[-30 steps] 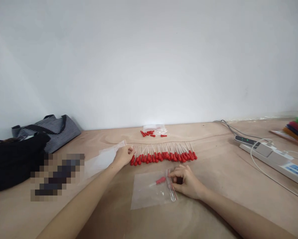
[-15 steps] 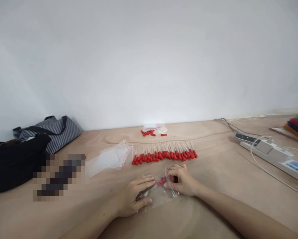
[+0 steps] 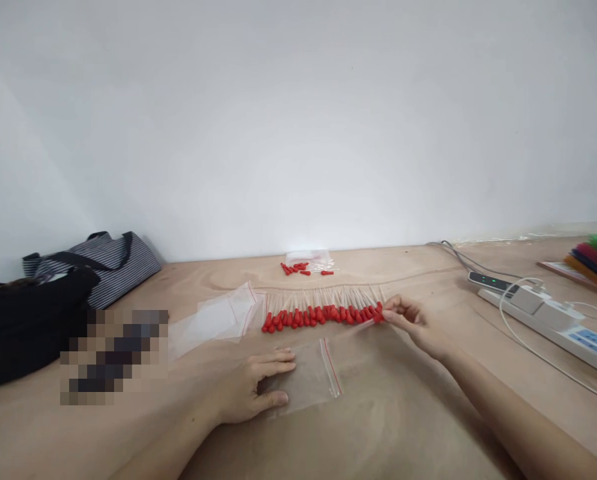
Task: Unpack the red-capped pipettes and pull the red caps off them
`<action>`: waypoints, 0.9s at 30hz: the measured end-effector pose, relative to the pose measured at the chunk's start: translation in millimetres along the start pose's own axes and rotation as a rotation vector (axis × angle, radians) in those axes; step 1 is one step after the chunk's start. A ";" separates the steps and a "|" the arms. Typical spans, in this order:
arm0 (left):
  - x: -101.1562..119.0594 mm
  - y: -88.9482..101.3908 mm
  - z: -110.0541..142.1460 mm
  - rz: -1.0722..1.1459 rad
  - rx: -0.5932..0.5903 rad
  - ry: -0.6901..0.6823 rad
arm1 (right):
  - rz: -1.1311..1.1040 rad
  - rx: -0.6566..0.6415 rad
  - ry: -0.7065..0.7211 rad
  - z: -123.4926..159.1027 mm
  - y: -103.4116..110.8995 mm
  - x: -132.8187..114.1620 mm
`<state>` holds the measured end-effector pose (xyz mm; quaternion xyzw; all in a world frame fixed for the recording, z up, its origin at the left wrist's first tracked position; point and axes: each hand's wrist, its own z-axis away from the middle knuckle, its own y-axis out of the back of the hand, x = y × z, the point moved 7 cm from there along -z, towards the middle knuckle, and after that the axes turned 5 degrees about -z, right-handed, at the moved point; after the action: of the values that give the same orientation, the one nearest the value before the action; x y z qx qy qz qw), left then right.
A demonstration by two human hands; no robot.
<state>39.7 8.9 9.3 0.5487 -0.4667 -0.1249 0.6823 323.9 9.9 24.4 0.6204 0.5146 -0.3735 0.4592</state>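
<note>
My left hand (image 3: 256, 387) lies flat with fingers stretched out on the left part of a small clear zip bag (image 3: 311, 377) with a red seal strip, on the wooden table. My right hand (image 3: 411, 323) pinches the red bulb of a dropper at the right end of a row of several red-capped droppers (image 3: 323, 310) that lie side by side beyond the bag. What is inside the bag I cannot make out.
A pile of empty clear zip bags (image 3: 218, 319) lies left of the row. Loose red caps (image 3: 298, 268) sit by the wall. Dark and striped bags (image 3: 53, 293) are at the left. At the right lie a power strip with cables (image 3: 548, 310) and coloured folders (image 3: 596, 260).
My left hand left the row and came down flat on the zip bag. My right hand let go of the bag's mouth and reached up to the right end of the row.
</note>
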 end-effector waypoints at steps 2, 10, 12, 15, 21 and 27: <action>-1.4 9.0 -3.0 0.029 0.151 0.037 | -0.029 0.133 0.035 1.8 2.9 -0.8; 13.2 -22.4 -42.3 0.798 0.285 0.453 | 0.325 0.048 0.359 33.6 -85.1 -28.7; 19.9 -31.0 -49.2 1.001 0.320 0.490 | 0.407 -0.026 0.444 39.7 -98.9 -35.3; 14.3 -19.5 -55.7 0.925 0.340 0.546 | 0.429 -0.100 0.481 40.9 -103.3 -37.3; -56.6 58.0 -67.6 0.322 0.348 0.735 | 0.403 -0.084 0.395 29.0 -90.2 -21.1; -93.4 73.3 -88.4 -0.006 0.241 0.764 | 0.447 -0.091 0.358 27.4 -90.9 -13.1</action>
<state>33.3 155.4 29.4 0.6332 -0.1891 0.1415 0.7371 232.3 -15.7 11.6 0.7533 0.4540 -0.1242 0.4594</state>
